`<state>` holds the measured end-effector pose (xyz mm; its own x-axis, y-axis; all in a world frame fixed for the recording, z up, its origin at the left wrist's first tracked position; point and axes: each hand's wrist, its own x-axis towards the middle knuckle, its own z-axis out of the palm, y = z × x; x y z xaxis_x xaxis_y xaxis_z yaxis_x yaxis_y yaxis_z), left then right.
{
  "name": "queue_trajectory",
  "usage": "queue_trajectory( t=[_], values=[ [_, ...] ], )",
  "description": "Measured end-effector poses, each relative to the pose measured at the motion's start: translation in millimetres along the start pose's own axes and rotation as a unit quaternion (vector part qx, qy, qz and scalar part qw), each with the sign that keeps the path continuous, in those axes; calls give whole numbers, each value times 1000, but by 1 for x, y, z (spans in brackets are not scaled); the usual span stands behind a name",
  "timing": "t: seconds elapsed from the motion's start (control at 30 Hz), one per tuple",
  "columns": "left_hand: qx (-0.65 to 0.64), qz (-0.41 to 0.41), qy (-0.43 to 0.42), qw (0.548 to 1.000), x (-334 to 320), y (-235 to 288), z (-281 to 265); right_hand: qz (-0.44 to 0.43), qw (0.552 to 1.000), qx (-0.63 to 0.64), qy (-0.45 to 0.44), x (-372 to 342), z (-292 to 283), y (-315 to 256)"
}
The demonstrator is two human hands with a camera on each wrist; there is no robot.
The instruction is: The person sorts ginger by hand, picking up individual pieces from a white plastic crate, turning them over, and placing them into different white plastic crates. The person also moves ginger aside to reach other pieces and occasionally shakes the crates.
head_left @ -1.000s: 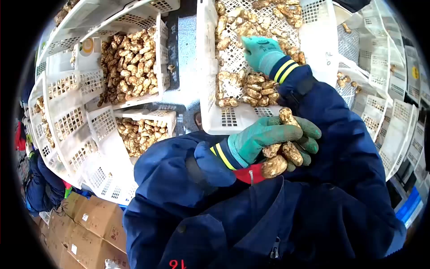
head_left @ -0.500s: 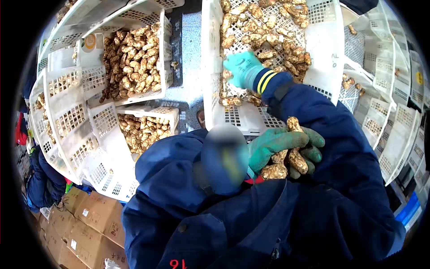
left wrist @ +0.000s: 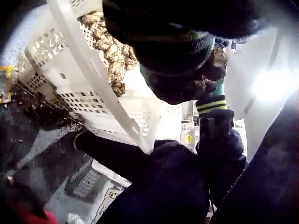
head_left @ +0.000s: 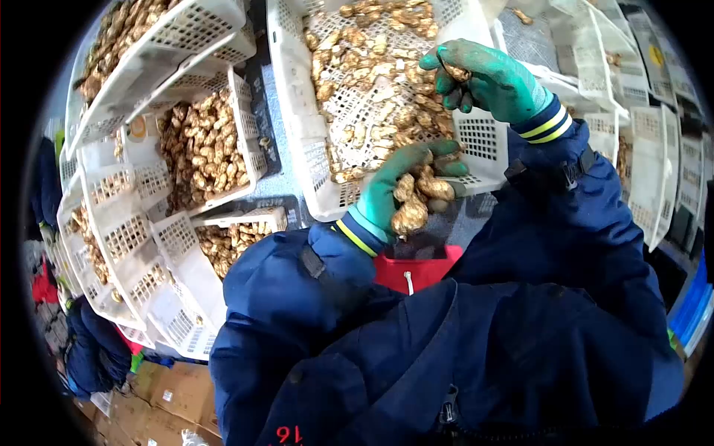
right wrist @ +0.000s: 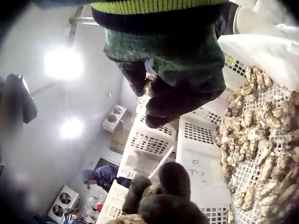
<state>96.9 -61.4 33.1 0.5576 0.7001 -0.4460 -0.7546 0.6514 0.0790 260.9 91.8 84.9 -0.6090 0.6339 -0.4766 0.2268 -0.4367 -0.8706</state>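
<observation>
In the head view my left hand (head_left: 398, 186), in a green glove, holds several knobbly brown roots (head_left: 410, 208) over the near edge of the white crate (head_left: 316, 175). My right hand (head_left: 494, 78) is raised over the crate's right side, its gloved fingers curled round one root (head_left: 457, 73). In the right wrist view that root (right wrist: 150, 85) shows between the right hand's (right wrist: 170, 74) thumb and fingers. Dark and partly blurred, the left hand (left wrist: 173, 70) has a root (left wrist: 217, 57) beside it in the left wrist view. More roots (head_left: 372, 93) lie spread over the crate's slatted floor.
Left of the main crate stand a crate heaped with roots (head_left: 204, 149) and a smaller one (head_left: 234, 241). White crates (head_left: 647, 163) line the right side. Cardboard boxes (head_left: 178, 394) lie at lower left. Another person (right wrist: 105, 176) appears in the right wrist view.
My right hand has risen from the crate floor toward the right and now holds a root. The left hand, still holding roots, has moved forward and left. The head view has shifted.
</observation>
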Motion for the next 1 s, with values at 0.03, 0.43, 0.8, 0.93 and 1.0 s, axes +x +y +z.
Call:
queue_trajectory(
  t=[0.03,0.43,0.8,0.93,1.0],
  values=[
    [21,25,25,999,1,-1,4,0,999,-8,32,-16,1,-4],
    [-1,63,-189,980,8,3,52,-183,943,64,271,-311,-77,-5],
    [38,50,-236,970,18,-55,164,-254,867,79,422,-460,-84,66],
    [68,15,-317,946,36,-89,197,-243,853,111,448,-512,-90,104],
    [179,143,-221,948,49,-122,217,-235,851,88,461,-535,-91,118]
  ],
)
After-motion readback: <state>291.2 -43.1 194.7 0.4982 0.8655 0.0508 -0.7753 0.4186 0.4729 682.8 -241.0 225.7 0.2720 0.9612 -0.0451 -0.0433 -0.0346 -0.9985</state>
